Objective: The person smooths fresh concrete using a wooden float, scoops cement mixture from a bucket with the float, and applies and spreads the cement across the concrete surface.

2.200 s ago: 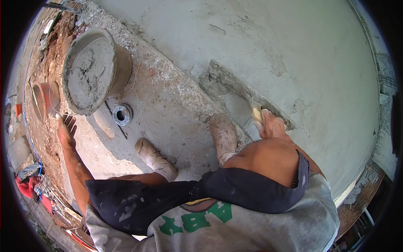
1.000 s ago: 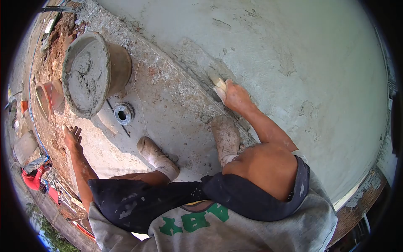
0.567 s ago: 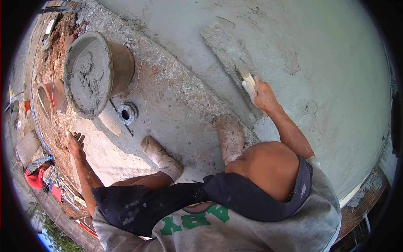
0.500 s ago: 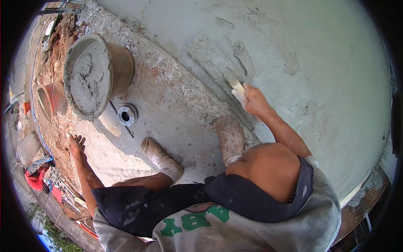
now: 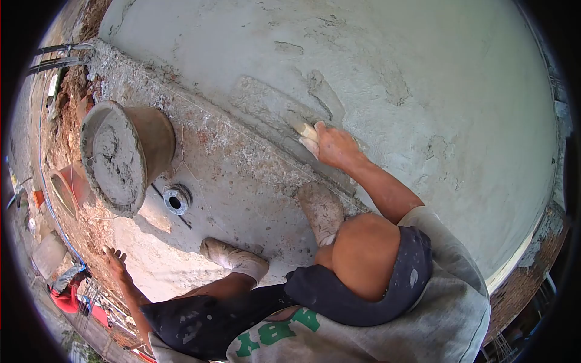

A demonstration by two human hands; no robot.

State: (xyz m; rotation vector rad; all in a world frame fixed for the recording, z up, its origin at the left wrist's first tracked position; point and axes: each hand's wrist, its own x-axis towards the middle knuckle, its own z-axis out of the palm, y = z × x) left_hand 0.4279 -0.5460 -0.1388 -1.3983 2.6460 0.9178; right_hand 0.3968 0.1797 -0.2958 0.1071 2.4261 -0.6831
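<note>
My right hand is closed around the pale handle of a trowel, low over the wet grey mortar surface. The trowel's blade blends with the mortar, so its outline is hard to make out. A smeared band of mortar runs past the hand along the edge of this surface, beside a taut string line. Out to the left, my left hand is empty with its fingers apart, above the ground below a large bucket of mortar.
Near my feet stands a round grey pipe fitting beside a thin dark rod. A smaller reddish bucket sits left of the mortar bucket. Black pipes stick out at upper left. A person in red is farther off at lower left.
The view has shifted, so the buckets and the fitting appear lower and slightly left. My right hand keeps its grip on the trowel and appears farther left. My left hand remains empty.
</note>
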